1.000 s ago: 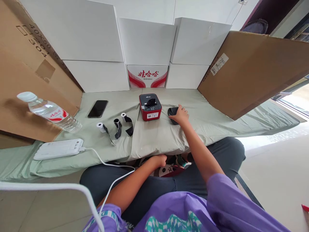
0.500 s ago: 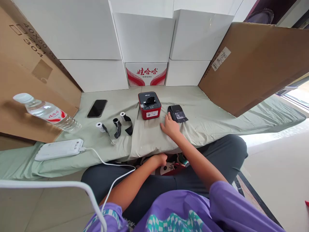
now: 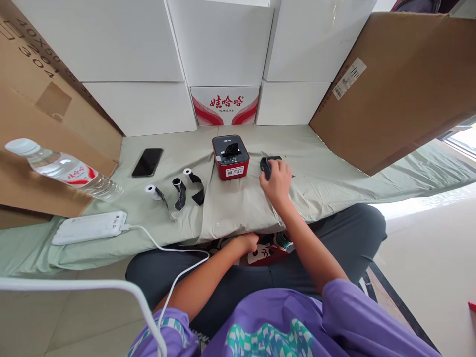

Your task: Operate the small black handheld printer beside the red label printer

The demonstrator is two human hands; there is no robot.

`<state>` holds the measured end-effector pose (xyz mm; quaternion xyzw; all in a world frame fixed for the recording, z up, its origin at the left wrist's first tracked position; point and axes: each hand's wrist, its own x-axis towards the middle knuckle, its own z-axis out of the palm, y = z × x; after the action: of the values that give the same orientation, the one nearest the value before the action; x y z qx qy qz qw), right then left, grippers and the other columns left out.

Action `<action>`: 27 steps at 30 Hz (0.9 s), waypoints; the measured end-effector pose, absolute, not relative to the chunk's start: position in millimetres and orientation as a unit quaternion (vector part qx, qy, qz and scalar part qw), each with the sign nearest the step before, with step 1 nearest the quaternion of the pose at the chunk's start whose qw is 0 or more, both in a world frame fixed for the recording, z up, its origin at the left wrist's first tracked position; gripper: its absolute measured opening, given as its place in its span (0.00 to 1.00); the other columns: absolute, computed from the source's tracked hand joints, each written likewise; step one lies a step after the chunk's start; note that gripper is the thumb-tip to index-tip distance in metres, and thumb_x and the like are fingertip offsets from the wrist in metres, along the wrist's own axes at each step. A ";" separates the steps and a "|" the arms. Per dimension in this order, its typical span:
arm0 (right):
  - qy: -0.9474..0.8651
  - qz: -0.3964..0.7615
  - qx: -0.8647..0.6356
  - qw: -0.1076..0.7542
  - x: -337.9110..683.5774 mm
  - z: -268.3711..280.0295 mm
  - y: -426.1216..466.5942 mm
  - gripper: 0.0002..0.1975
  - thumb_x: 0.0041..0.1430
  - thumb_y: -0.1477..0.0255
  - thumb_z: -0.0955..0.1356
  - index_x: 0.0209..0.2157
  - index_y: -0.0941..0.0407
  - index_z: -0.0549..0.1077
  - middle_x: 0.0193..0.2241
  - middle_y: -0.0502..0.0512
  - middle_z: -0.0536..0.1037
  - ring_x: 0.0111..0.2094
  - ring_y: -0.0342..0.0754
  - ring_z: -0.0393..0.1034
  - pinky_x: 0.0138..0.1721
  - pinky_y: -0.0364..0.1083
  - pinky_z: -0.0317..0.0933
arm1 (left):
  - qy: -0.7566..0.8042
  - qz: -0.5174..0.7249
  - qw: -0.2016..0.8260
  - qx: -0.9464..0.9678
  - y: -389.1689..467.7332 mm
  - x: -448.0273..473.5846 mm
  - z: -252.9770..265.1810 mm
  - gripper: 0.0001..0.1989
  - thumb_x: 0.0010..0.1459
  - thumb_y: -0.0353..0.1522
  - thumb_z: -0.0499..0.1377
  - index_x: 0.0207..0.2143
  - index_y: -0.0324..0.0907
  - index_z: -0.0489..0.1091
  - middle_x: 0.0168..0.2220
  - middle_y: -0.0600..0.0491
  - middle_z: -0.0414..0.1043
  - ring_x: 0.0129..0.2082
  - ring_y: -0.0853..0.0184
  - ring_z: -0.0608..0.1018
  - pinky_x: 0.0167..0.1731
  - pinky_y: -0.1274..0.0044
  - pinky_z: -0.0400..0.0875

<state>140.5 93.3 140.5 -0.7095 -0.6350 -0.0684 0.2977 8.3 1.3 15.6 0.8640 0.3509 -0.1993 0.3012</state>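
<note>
My right hand [image 3: 275,181] lies over the small black printer cover [image 3: 266,165], fingers draped on it; I can't tell whether they have closed around it or only rest on top. The cover sits on the green cloth [image 3: 327,183] just right of the red label printer [image 3: 230,157], close but apart. My left hand [image 3: 248,243] is curled into a loose fist down at the near edge of the table, against my lap, holding nothing that I can see.

Risk, as I judge it: the cloth is rumpled and slack under my wrist, so a drag sideways could bunch it and nudge the red printer, or pull the cover out from under my fingers. A sweep leftward would strike the printer first, then the three small paper rolls [image 3: 179,188] with their loose dark tails.

Room lies to the right: bare cloth up to the leaning cardboard sheet [image 3: 390,84]. Behind, white boxes [image 3: 223,44] close off the back. The near edge drops off just below my forearm, so anything slid toward me could fall into my lap.
</note>
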 end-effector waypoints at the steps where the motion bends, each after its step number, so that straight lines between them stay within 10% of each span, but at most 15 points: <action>1: -0.598 -0.088 -0.727 0.326 149.0 140.9 93.9 0.25 0.62 0.66 0.65 0.58 0.60 0.70 0.57 0.70 0.73 0.57 0.65 0.65 0.57 0.61 0.60 | 0.349 -0.197 0.304 0.864 1.1 9.2 17.0 0.17 0.61 0.25 0.58 0.50 0.32 0.79 0.54 0.31 0.78 0.55 0.47 0.80 0.56 0.65 0.73; 6: -0.491 -0.037 -0.796 0.352 181.5 114.0 87.0 0.45 0.56 0.54 0.69 0.67 0.67 0.58 0.59 0.78 0.70 0.60 0.71 0.63 0.60 0.65 0.56 | 0.287 -0.187 0.360 0.868 -4.1 14.0 41.4 0.13 0.59 0.28 0.61 0.45 0.40 0.80 0.43 0.41 0.83 0.42 0.54 0.83 0.43 0.69 0.76; 10: -0.530 0.023 -0.779 0.334 186.7 85.4 81.6 0.57 0.52 0.52 0.73 0.71 0.70 0.47 0.61 0.82 0.67 0.62 0.71 0.63 0.62 0.64 0.56 | 0.153 0.107 0.609 0.771 4.1 9.6 77.0 0.11 0.66 0.34 0.56 0.45 0.44 0.77 0.38 0.51 0.82 0.33 0.68 0.79 0.37 0.78 0.72; 13: -0.543 0.035 -0.761 0.353 185.2 78.3 83.9 0.59 0.53 0.56 0.73 0.72 0.71 0.42 0.63 0.83 0.66 0.63 0.69 0.62 0.62 0.61 0.58 | 0.287 0.368 0.615 0.636 35.5 8.1 97.4 0.13 0.65 0.34 0.53 0.49 0.42 0.71 0.51 0.47 0.78 0.29 0.73 0.75 0.29 0.79 0.68; 16: -0.543 0.038 -0.759 0.356 183.6 78.8 88.2 0.57 0.54 0.58 0.72 0.73 0.70 0.43 0.63 0.83 0.66 0.63 0.69 0.63 0.62 0.61 0.58 | 0.400 0.379 0.584 0.596 82.5 19.9 104.8 0.21 0.57 0.29 0.56 0.54 0.45 0.63 0.65 0.43 0.66 0.28 0.75 0.75 0.24 0.80 0.66; 23: -0.529 0.031 -0.793 0.301 183.0 82.0 94.4 0.48 0.57 0.56 0.69 0.71 0.64 0.50 0.64 0.77 0.66 0.63 0.69 0.62 0.60 0.64 0.56 | 0.492 0.346 0.576 0.553 144.4 70.9 87.5 0.18 0.52 0.24 0.54 0.45 0.46 0.59 0.36 0.58 0.74 0.21 0.75 0.70 0.22 0.81 0.65; 27: -0.529 0.044 -0.795 0.294 184.4 83.5 95.3 0.47 0.57 0.54 0.69 0.70 0.64 0.52 0.63 0.77 0.67 0.61 0.68 0.62 0.59 0.63 0.56 | 0.485 0.389 0.552 0.556 137.4 69.7 79.4 0.13 0.52 0.24 0.52 0.40 0.46 0.60 0.39 0.58 0.76 0.20 0.76 0.68 0.22 0.81 0.64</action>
<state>184.4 95.3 83.5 -0.7950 -0.5290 0.0440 0.2935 69.7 137.4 79.4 0.5560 0.4847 0.3893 0.5517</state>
